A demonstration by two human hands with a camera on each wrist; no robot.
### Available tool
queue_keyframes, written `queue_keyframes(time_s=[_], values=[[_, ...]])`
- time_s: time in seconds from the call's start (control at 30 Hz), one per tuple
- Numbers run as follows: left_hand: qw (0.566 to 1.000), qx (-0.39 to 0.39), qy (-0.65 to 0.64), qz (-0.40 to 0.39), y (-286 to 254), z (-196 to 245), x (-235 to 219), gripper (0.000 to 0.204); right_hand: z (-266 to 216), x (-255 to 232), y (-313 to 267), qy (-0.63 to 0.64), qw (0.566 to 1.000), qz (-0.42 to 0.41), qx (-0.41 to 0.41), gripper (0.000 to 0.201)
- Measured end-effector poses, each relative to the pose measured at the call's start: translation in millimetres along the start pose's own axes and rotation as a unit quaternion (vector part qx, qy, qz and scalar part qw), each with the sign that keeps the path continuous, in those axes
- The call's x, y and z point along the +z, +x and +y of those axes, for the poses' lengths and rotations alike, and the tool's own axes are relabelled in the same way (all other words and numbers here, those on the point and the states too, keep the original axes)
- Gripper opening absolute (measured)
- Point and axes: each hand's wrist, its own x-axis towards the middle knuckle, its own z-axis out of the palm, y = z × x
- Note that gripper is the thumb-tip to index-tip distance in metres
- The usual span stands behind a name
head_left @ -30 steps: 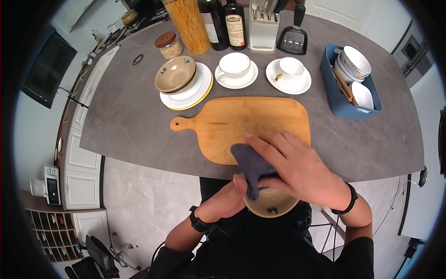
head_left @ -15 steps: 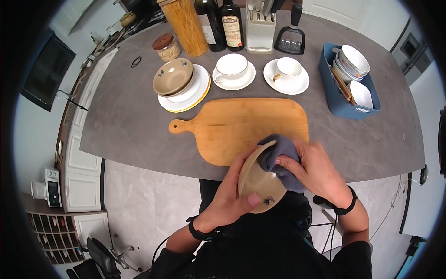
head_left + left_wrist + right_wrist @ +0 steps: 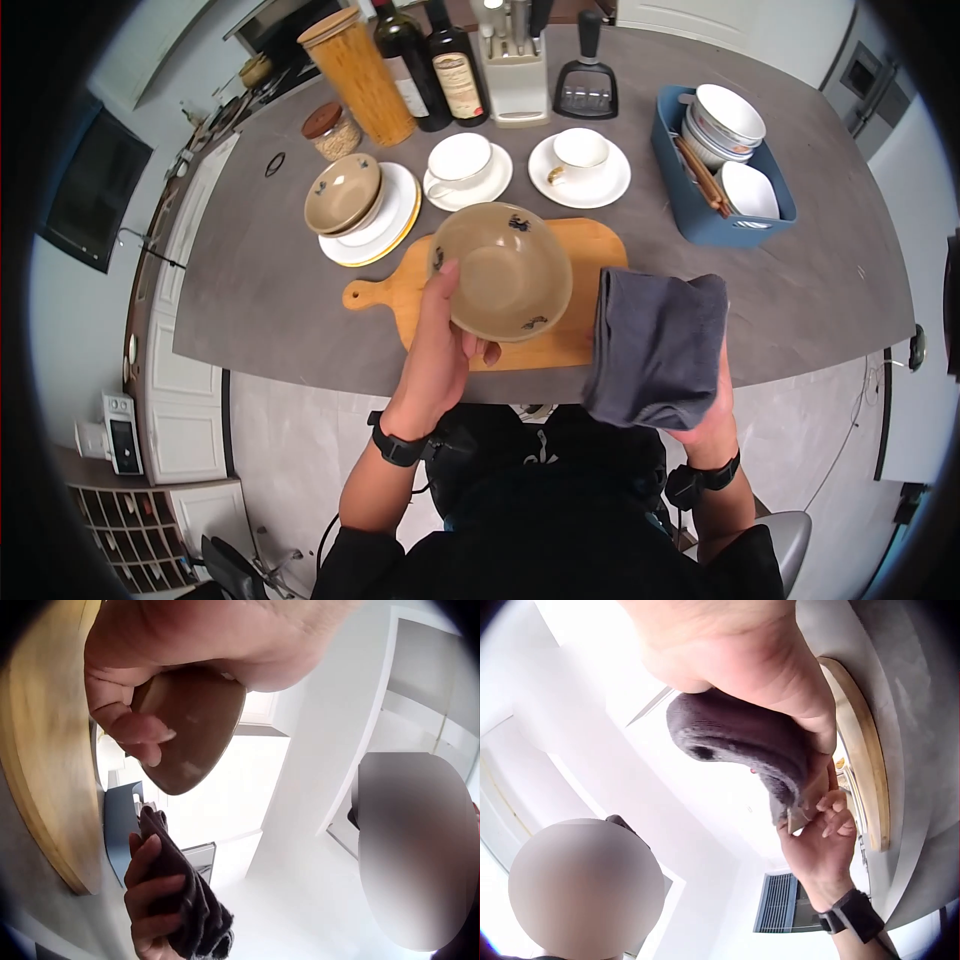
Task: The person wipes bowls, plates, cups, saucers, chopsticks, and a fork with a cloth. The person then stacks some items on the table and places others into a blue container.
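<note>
A beige bowl (image 3: 500, 272) with small dark motifs is held up over the wooden board (image 3: 385, 292), its inside facing the head camera. My left hand (image 3: 432, 350) grips it, thumb at the rim and fingers curled beneath; the left wrist view shows those fingers against the bowl's outside (image 3: 191, 727). To the right, a folded dark grey cloth (image 3: 658, 345) lies over my right hand (image 3: 712, 415), which holds it from below and behind. In the left wrist view the right hand's fingers (image 3: 154, 900) curl round the cloth (image 3: 191, 911). Cloth and bowl are apart.
Behind the board stand a bowl (image 3: 342, 194) on plates (image 3: 400, 215), two white cups (image 3: 460, 160) on saucers, bottles (image 3: 456, 75), a pasta jar (image 3: 365, 85) and a knife block (image 3: 516, 85). A blue basket (image 3: 700, 222) of bowls stands at right.
The cloth has come away from the bowl, moved right and now lies folded flat. My left hand has raised the bowl forward over the board. The head view has shifted.
</note>
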Motion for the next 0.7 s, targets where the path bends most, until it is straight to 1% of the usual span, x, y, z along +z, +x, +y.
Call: queue_keyframes(time_s=[0.03, 0.1, 0.13, 0.2, 0.23, 0.3, 0.33, 0.4, 0.43, 0.5, 0.63, 0.7], values=[[1.000, -0.003, 0.001, -0.005, 8, 0, 7, 0.056, -3, -1, -2, 0.000, 1.000, 0.000, -0.006, 0.075], [0.991, -0.038, 0.092, 0.087, 22, -2, 30, 0.051, -9, -4, -4, -0.044, 0.998, 0.031, -0.021, 0.084], [0.991, -0.037, 0.093, 0.086, 27, -2, 41, 0.051, -12, -4, -7, -0.045, 0.998, 0.030, -0.022, 0.084], [0.983, -0.048, 0.117, 0.130, 37, 0, 57, 0.046, -18, -2, -14, -0.052, 0.995, 0.014, -0.088, 0.093], [0.983, -0.047, 0.119, 0.129, 41, -1, 58, 0.046, -21, -6, -20, -0.051, 0.995, 0.012, -0.089, 0.093], [0.978, -0.053, 0.135, 0.149, 49, -4, 58, 0.041, -29, -16, -31, -0.103, 0.987, -0.018, -0.121, 0.076], [0.978, -0.054, 0.137, 0.148, 53, -5, 58, 0.041, -31, -15, -34, -0.102, 0.987, -0.018, -0.123, 0.076], [0.971, -0.085, 0.176, 0.137, 58, -6, 59, 0.042, -36, -7, -42, -0.218, 0.963, 0.094, -0.126, 0.057], [0.971, -0.086, 0.177, 0.137, 59, -8, 61, 0.042, -37, -4, -43, -0.216, 0.964, 0.094, -0.126, 0.057], [0.970, -0.049, 0.203, 0.127, 61, -12, 65, 0.044, -39, -1, -42, -0.184, 0.964, 0.148, -0.125, 0.051], [0.973, -0.040, 0.199, 0.111, 65, -19, 60, 0.044, -43, 2, -44, -0.198, 0.954, 0.180, -0.135, 0.050], [0.971, -0.027, 0.215, 0.104, 66, -23, 60, 0.043, -43, 8, -41, -0.246, 0.939, 0.187, -0.150, 0.050]])
